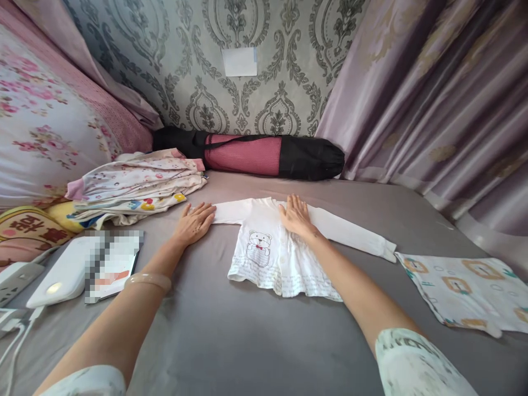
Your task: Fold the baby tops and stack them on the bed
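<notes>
A small white long-sleeved shirt (256,267) lies spread on the grey sheet, its front up, with a bear drawing on one side and printed lettering along the hem. My left hand (194,223) rests flat over the end of the left-side sleeve, hiding its cuff. Lying flat near the neckline, my right hand (296,214) presses on the shirt's upper right part, fingers pointing away. The right-side sleeve stretches out to the right, its cuff by a folded cloth with animal prints (466,291). My right forearm covers part of the shirt's lower right side.
Folded children's clothes (136,184) are piled at the back left. A pink and black rolled bag (243,155) lies along the wall. At left are a white device (68,272), a blurred flat item (113,269) and a power strip (16,280) with cables. Curtains (412,93) hang at right.
</notes>
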`<state>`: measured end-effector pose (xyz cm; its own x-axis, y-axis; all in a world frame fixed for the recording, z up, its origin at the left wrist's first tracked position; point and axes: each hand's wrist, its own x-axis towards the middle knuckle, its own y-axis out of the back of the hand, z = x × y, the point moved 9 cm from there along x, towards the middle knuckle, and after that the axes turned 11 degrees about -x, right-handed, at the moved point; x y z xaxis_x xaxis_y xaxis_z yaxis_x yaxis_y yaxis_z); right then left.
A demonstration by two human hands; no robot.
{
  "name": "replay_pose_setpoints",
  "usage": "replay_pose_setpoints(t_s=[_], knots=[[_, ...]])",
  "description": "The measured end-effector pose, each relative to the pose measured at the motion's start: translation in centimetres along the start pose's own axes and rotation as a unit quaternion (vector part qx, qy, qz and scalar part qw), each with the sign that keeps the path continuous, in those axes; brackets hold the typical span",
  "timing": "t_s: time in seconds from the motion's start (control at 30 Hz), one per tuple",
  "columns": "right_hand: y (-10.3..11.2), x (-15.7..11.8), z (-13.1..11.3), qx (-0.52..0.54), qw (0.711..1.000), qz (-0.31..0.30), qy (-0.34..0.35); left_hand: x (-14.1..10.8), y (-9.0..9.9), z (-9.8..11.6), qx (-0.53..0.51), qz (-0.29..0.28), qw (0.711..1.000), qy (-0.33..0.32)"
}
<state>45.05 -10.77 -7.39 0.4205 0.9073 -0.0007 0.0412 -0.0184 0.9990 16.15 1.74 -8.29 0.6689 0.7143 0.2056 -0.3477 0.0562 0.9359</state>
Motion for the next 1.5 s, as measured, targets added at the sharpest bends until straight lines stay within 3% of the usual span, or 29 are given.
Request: replay_pose_setpoints(t_s=[0.17,0.33,0.47,0.6,0.73,0.93,1.03,1.13,1.27,1.33,1.4,1.5], knots=[[-2.1,-0.2,3.6,-0.042,0.999,-0.024,-0.009,0.0,-0.3,-0.2,0.001,-0.029,1.0,0.008],[-2.5,0.2,3.8,-0.035,0.999,-0.003,-0.008,-0.1,-0.4,-0.4,-0.002,-0.044,0.999,0.012],[-2.0,-0.1,3.8,0.01,1.0,-0.023,0.008,-0.1,-0.7,-0.7,-0.002,-0.055,0.998,0.015],[-0.5,-2.4,5.0,0.058,0.998,-0.021,0.013,0.2,-1.1,-1.3,0.001,-0.056,0.998,0.01],[0.1,-6.3,7.6,0.03,0.999,-0.034,0.007,0.4,-1.3,-1.8,-0.003,-0.051,0.999,0.007],[-0.9,-10.1,14.3,-0.023,0.997,-0.053,-0.047,0.2,-0.4,-0.9,0.019,-0.018,1.0,0.007],[-0.8,-10.7,15.9,-0.014,0.998,-0.044,-0.046,-0.6,1.8,0.7,0.048,0.07,0.996,-0.007],[0.0,-11.3,15.3,0.003,0.999,-0.025,-0.041,-2.1,3.9,2.2,0.069,0.154,0.986,0.009],[0.6,-13.0,11.4,0.008,1.0,-0.003,0.027,-3.5,4.5,4.3,0.069,0.175,0.98,0.061],[0.1,-13.9,9.8,-0.002,0.998,-0.017,0.055,-3.8,4.1,5.3,0.032,0.156,0.983,0.091],[-0.3,-14.6,9.0,-0.014,0.997,-0.028,0.065,-3.9,3.0,6.1,-0.026,0.101,0.987,0.124],[0.5,-15.3,9.0,-0.024,0.998,0.015,0.059,-4.6,0.8,6.6,-0.146,0.008,0.972,0.182]])
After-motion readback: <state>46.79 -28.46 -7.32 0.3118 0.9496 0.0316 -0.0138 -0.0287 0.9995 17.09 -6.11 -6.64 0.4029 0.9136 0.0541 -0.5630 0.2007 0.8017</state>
